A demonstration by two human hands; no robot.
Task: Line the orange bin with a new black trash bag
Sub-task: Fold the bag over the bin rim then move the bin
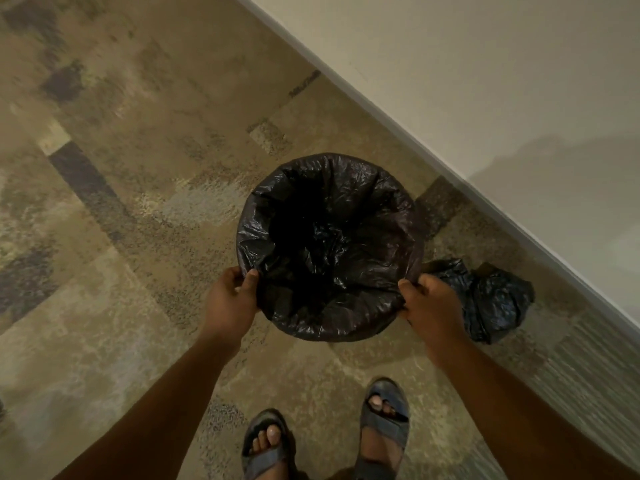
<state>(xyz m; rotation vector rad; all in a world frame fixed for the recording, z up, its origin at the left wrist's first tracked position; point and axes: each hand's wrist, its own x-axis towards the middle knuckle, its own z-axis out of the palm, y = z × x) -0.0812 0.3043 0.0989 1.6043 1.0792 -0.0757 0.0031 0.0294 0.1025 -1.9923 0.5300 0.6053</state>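
Observation:
A black trash bag [329, 237] is spread open inside a round bin on the carpet, its edge folded over the whole rim. The bin's orange wall is hidden under the plastic. My left hand [232, 299] grips the bag's folded edge at the rim's near left side. At the near right side, my right hand [433, 306] pinches the bag's edge in the same way. The inside of the bag looks dark and crumpled.
A second, bunched-up black bag [491, 299] lies on the carpet just right of the bin. A pale wall [485, 81] runs diagonally behind and to the right. My feet in sandals [325, 441] stand close in front of the bin on patterned carpet.

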